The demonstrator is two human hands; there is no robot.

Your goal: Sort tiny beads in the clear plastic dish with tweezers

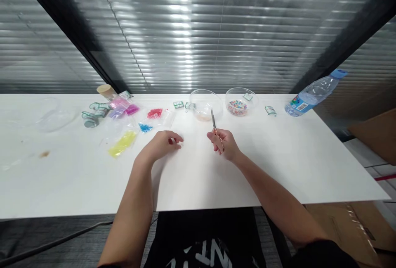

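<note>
My right hand (227, 144) is closed around a small pair of scissors (214, 122), its fingers at the copper-coloured handles. The silver blades are together and point up and away from me. Just beyond their tips is a clear round bowl (204, 116) with a little pale content at the bottom. My left hand (163, 144) rests low over the white table, thumb and forefinger close together in a pinch. Whatever may be between these fingertips is too small to make out. Nearest to this hand lie small bags of blue beads (145, 127) and yellow beads (122, 144).
A second clear bowl (240, 109) holds mixed coloured beads. Bags of red beads (154, 113) and purple beads (132, 109) lie left, near small grey-lidded containers (90, 121). A water bottle (305, 98) stands right; small green-white packets (270, 111) lie along the back of the table (198, 181).
</note>
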